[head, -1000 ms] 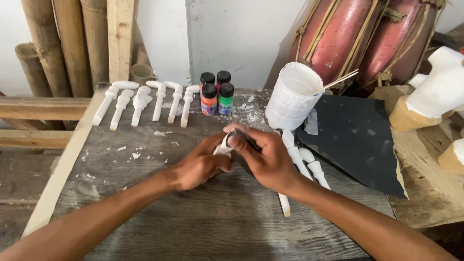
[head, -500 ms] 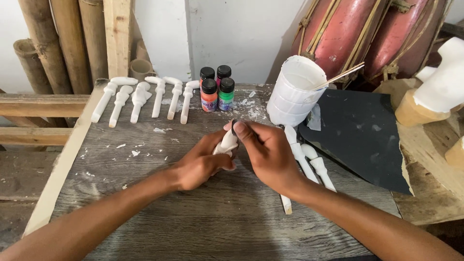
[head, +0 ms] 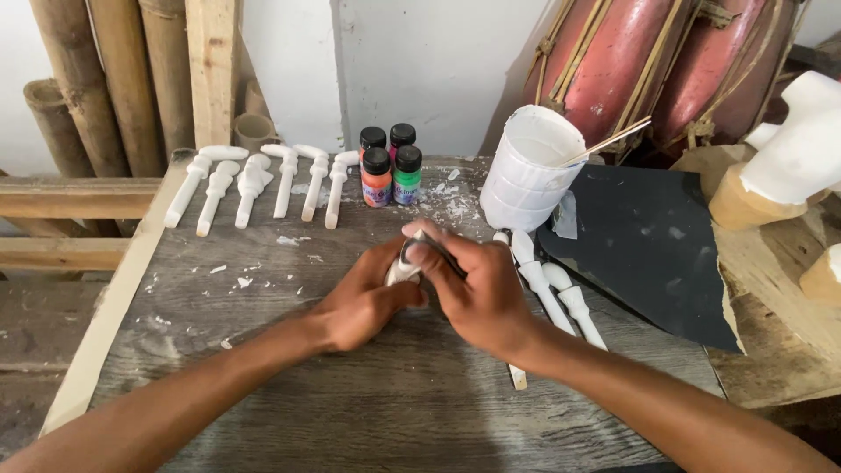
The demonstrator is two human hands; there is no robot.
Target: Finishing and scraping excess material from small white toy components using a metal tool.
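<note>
Both hands — left hand (head: 363, 302) and right hand (head: 477, 293) — clamped on one small white piece (head: 405, 265) mid-table, looks barely started: six white pieces (head: 254, 186) lined up unpainted, paint bottles (head: 390, 166) capped

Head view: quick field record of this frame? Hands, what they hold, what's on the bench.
left hand: grips a small white carved piece from below
right hand: fingers pressed on top of the piece
surface: grey wooden bench
back left: row of white carved pieces
back centre: four paint bottles
back right: white cup with a stick
right: black sheet
</note>
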